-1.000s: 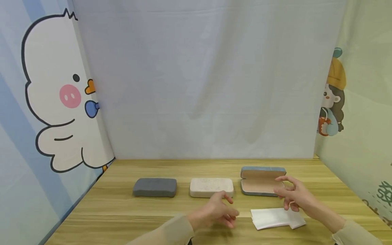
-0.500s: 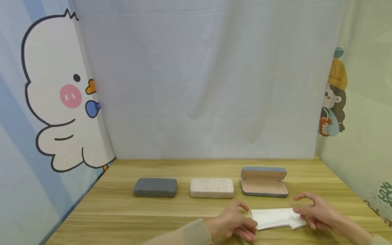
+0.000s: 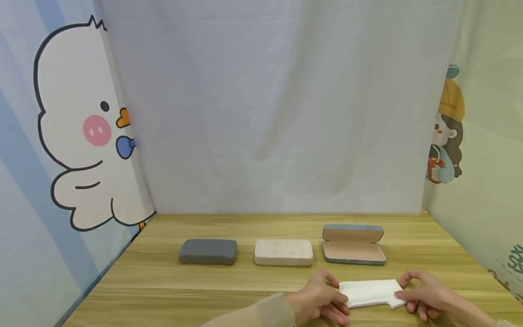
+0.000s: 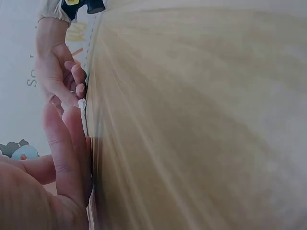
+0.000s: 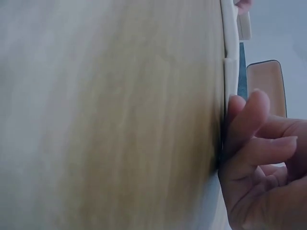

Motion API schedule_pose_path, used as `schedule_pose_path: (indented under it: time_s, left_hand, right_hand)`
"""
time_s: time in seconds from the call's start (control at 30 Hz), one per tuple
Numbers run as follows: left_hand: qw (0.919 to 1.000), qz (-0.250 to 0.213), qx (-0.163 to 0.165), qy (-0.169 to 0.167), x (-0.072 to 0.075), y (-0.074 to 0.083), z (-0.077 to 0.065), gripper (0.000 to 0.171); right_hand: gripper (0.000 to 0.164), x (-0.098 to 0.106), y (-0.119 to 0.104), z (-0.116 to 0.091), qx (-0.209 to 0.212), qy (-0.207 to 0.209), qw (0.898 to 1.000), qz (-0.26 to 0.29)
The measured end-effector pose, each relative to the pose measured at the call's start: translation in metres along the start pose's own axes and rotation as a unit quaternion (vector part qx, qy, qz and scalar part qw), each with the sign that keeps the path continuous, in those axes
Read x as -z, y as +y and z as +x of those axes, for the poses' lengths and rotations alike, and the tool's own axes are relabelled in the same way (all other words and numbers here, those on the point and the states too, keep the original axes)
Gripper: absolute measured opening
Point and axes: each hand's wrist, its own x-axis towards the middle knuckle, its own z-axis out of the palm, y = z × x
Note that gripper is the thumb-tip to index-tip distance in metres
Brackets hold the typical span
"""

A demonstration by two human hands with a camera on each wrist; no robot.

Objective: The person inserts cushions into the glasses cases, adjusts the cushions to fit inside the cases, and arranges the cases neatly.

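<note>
A folded white cloth [image 3: 369, 293] lies on the wooden table, one corner jutting out at its lower right. At its left end, my left hand [image 3: 320, 299] pinches the edge between thumb and fingers. My right hand [image 3: 429, 295] pinches the opposite end. Behind the cloth stands a blue-grey glasses case [image 3: 353, 252], its lid up and its beige lining bare. In the right wrist view the cloth [image 5: 231, 72] shows edge-on beside the fingers [image 5: 254, 112]. The left wrist view has the left fingers [image 4: 64, 158] low against the tabletop; their contact with the cloth is partly hidden.
Left of the lidded-up case, a cream glasses case [image 3: 283, 253] and a dark grey glasses case [image 3: 208, 251] stand closed in a row. A pale curtain [image 3: 278, 113] hangs behind the table [image 3: 184, 290], with printed cloths at both sides.
Both hands have come down from beside the cases to the cloth's two ends. The left moved right, the right moved right and toward me. The cloth's left end has shifted slightly right.
</note>
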Motion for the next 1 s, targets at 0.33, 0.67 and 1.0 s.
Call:
schedule_pose_path:
  time_s: [0.33,0.67,1.0]
  left_hand:
    - [0.9992,0.027,0.028,-0.001,-0.004,0.005,0.008,0.015]
    - [0.9993,0.020,0.026,-0.015,0.003,0.005,0.019,0.009]
    - [0.9996,0.020,0.018,-0.002,0.017,0.028,0.033,0.014]
  right_hand:
    - [0.027,0.002,-0.003,-0.001,0.013,-0.023,1.000,0.011]
    - [0.022,0.009,-0.007,0.006,-0.005,-0.015,0.999,0.029]
    - [0.023,0.020,-0.023,0.020,0.008,-0.008,0.999,0.038]
